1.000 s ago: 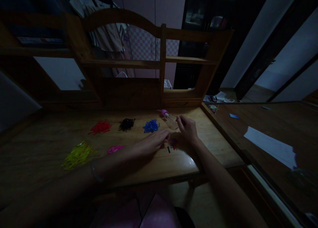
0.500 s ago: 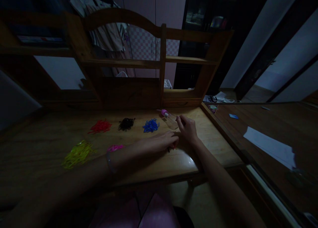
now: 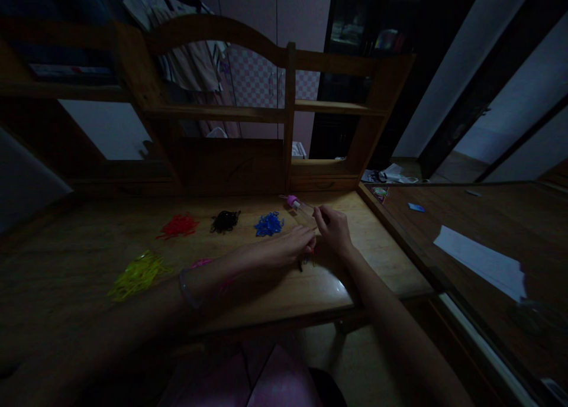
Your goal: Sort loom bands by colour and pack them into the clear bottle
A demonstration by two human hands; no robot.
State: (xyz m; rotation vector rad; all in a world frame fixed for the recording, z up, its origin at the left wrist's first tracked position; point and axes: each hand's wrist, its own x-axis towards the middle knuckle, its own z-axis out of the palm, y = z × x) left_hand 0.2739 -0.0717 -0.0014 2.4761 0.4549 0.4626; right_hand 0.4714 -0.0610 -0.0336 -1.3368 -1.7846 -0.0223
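Observation:
My left hand [image 3: 298, 244] reaches across the desk with fingers curled closed, its fingertips beside my right hand. A few small dark and coloured pieces [image 3: 306, 260] lie just below it. My right hand [image 3: 333, 228] is pinched closed at the near end of a clear bottle [image 3: 305, 209] with a pink cap, lying on its side. Whatever either hand holds is too small or dark to make out. Nearby are piles of thin band-like pieces: blue [image 3: 268, 224], black [image 3: 225, 220], red [image 3: 180, 225] and yellow [image 3: 139, 275]. A pink pile [image 3: 202, 262] is partly behind my left forearm.
A wooden shelf unit [image 3: 231, 114] rises along the back of the desk [image 3: 261, 303]. To the right, a brown surface [image 3: 412, 235] holds white paper [image 3: 481, 262] and a small blue card [image 3: 416, 207]. Clothes [image 3: 190, 64] hang behind the shelf.
My left hand has shifted slightly up and away from me, uncovering more of the small pieces below it. More pink pieces show around my left forearm. My right hand stays almost still.

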